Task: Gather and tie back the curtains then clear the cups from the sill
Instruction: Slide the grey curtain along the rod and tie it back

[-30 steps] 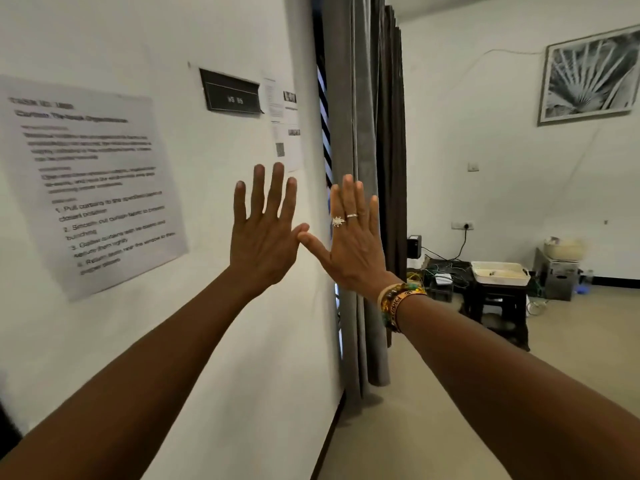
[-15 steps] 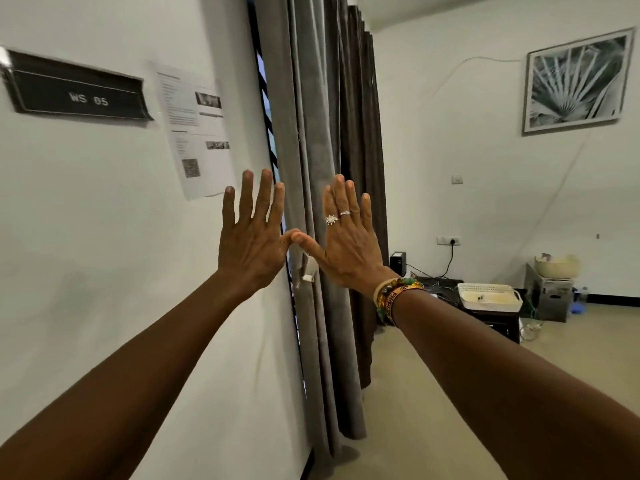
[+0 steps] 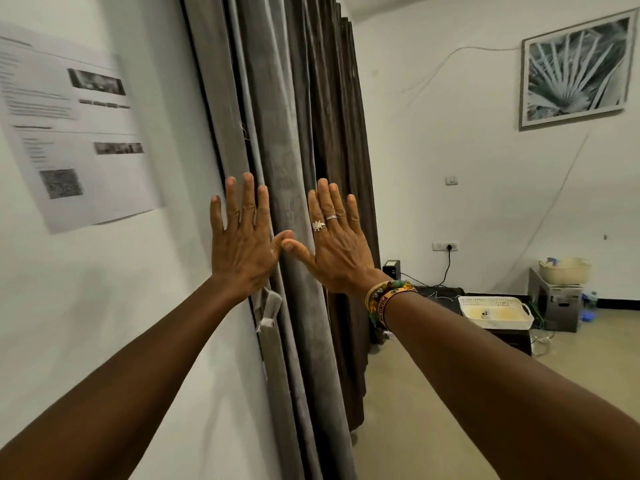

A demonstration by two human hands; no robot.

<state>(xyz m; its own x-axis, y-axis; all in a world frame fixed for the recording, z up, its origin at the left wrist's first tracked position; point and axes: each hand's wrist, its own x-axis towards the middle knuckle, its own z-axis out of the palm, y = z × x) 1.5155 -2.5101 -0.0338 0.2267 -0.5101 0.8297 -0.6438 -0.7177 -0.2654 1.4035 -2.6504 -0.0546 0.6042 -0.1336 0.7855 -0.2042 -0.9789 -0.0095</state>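
The gathering step is judged barely begun. The left hand [image 3: 242, 251] and right hand [image 3: 337, 251] are raised side by side, palms forward, fingers straight and spread, thumb tips meeting, nothing grasped. Directly ahead of them hangs the long grey pleated fabric curtain [image 3: 294, 133], with the darker brown pleated curtain [image 3: 341, 133] just beyond the right hand. Whether either palm touches cloth cannot be told. No folds are bunched and no tie is fastened.

Next, it is judged, the grey folds must be swept together, clasped, then bound. A small grey fabric tab [image 3: 272, 306] is spotted just below the left wrist, possibly the tieback. Cups and sill are not seen, presumably behind the cloth.

Left of the left hand, a printed white paper sheet [image 3: 69, 133] is stuck to the wall. Far right of the right hand, a white plastic basket [image 3: 498, 322] is seen. Nothing is seen between hands and curtains.
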